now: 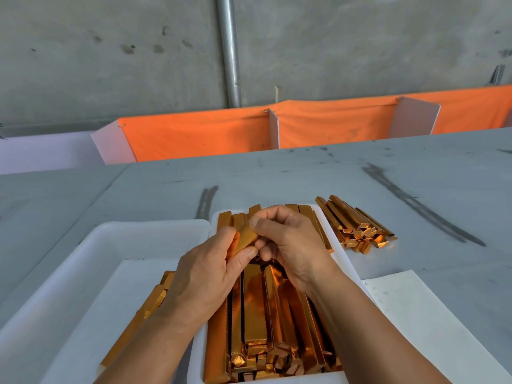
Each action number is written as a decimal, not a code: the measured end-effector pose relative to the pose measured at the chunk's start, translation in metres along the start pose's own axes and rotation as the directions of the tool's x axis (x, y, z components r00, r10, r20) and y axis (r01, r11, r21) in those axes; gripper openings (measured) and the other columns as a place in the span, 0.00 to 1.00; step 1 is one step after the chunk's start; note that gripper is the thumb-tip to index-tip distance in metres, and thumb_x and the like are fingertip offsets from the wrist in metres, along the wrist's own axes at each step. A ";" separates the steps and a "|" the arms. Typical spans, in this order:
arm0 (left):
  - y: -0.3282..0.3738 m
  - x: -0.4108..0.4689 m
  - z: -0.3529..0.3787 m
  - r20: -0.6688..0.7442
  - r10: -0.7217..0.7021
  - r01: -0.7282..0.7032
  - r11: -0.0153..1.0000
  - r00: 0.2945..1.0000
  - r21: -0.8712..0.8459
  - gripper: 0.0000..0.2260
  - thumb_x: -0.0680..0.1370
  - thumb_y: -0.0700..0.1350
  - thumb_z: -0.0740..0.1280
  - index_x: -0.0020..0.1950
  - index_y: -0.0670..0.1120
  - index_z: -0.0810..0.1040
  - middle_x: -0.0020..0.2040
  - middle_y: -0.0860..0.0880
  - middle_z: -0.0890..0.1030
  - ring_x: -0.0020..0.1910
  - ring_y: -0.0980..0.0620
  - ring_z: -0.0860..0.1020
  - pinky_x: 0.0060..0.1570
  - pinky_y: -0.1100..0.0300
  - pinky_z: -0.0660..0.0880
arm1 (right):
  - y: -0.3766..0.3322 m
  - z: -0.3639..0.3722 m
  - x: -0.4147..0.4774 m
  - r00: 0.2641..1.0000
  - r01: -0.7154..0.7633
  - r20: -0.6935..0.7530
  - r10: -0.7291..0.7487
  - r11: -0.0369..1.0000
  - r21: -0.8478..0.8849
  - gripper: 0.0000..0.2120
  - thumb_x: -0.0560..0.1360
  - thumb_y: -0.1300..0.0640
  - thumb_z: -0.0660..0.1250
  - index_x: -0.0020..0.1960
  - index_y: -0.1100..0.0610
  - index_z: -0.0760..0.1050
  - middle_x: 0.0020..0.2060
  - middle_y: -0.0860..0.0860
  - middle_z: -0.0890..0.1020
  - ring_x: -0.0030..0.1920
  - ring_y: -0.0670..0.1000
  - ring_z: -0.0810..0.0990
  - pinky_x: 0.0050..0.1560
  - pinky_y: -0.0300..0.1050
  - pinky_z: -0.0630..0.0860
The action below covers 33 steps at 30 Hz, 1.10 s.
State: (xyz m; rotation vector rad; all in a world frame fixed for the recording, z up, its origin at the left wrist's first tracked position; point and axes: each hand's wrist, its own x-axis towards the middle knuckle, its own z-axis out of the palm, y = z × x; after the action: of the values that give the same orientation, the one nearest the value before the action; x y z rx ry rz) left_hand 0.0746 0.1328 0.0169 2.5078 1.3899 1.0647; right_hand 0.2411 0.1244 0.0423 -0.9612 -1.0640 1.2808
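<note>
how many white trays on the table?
2. The centre tray, packed with gold strips; the left tray right beside it, holding a few more. No other tray shows, and none seems hidden.

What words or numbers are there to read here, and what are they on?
"46": handwritten on the white paper sheet right of the white plastic tray.
Other handwritten numbers on that sheet: too faint to read.
Shiny gold folded paper strips: no writing.

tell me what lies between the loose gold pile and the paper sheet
Only bare grey table separates the gold pile from the paper sheet, as the head view shows.
</note>
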 end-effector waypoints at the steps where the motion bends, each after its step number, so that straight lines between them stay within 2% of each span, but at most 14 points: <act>1: 0.000 0.000 0.000 0.004 0.000 0.000 1.000 1.000 -0.006 0.17 0.75 0.68 0.53 0.45 0.56 0.66 0.30 0.56 0.70 0.29 0.57 0.73 0.27 0.69 0.63 | 0.000 0.000 0.000 1.000 0.005 -0.003 -0.005 1.000 -0.001 0.01 0.76 0.62 0.71 0.46 0.59 0.79 0.28 0.54 0.79 0.24 0.49 0.73 0.29 0.38 0.75; 13: 0.004 -0.001 -0.003 0.040 0.010 -0.008 0.999 0.999 -0.046 0.16 0.75 0.67 0.55 0.49 0.56 0.67 0.31 0.57 0.70 0.29 0.57 0.73 0.29 0.70 0.63 | 0.000 0.000 0.001 1.000 0.004 -0.029 -0.004 1.000 0.025 0.05 0.77 0.62 0.69 0.42 0.59 0.77 0.27 0.56 0.80 0.21 0.49 0.74 0.26 0.39 0.75; 18: 0.003 -0.001 -0.003 0.038 0.010 -0.008 0.999 0.999 -0.036 0.16 0.75 0.66 0.55 0.49 0.55 0.68 0.31 0.56 0.70 0.29 0.57 0.73 0.28 0.68 0.64 | 0.000 0.000 0.000 0.999 0.026 -0.035 -0.026 1.000 -0.014 0.04 0.76 0.62 0.70 0.43 0.59 0.78 0.26 0.55 0.79 0.21 0.49 0.75 0.27 0.39 0.75; 22: 0.002 -0.001 -0.002 0.034 -0.004 0.006 0.999 0.999 -0.046 0.18 0.75 0.66 0.55 0.51 0.53 0.70 0.32 0.55 0.72 0.31 0.56 0.74 0.29 0.68 0.65 | -0.001 0.000 -0.001 0.996 0.078 -0.034 -0.081 0.992 -0.095 0.08 0.76 0.60 0.71 0.39 0.54 0.82 0.27 0.55 0.80 0.22 0.49 0.76 0.28 0.39 0.76; 27: 0.002 0.000 -0.002 0.006 -0.032 0.032 0.998 0.999 -0.045 0.17 0.74 0.66 0.55 0.49 0.54 0.69 0.31 0.55 0.71 0.30 0.56 0.74 0.29 0.68 0.65 | -0.002 -0.002 -0.003 0.995 0.093 -0.009 -0.096 0.979 -0.180 0.10 0.79 0.61 0.66 0.45 0.52 0.85 0.30 0.55 0.81 0.26 0.50 0.77 0.31 0.39 0.77; 33: 0.003 0.000 -0.002 0.012 -0.028 0.028 0.999 1.000 -0.033 0.18 0.74 0.67 0.54 0.49 0.54 0.70 0.32 0.55 0.72 0.30 0.57 0.73 0.28 0.69 0.64 | -0.004 -0.002 -0.003 0.999 0.044 -0.018 -0.048 0.986 -0.158 0.10 0.79 0.63 0.66 0.45 0.52 0.84 0.30 0.55 0.81 0.25 0.49 0.78 0.31 0.38 0.77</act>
State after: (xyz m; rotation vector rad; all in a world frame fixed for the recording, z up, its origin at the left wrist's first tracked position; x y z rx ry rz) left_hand 0.0751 0.1307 0.0195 2.4601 1.3889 1.0582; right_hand 0.2442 0.1213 0.0450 -1.0608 -1.1776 1.1587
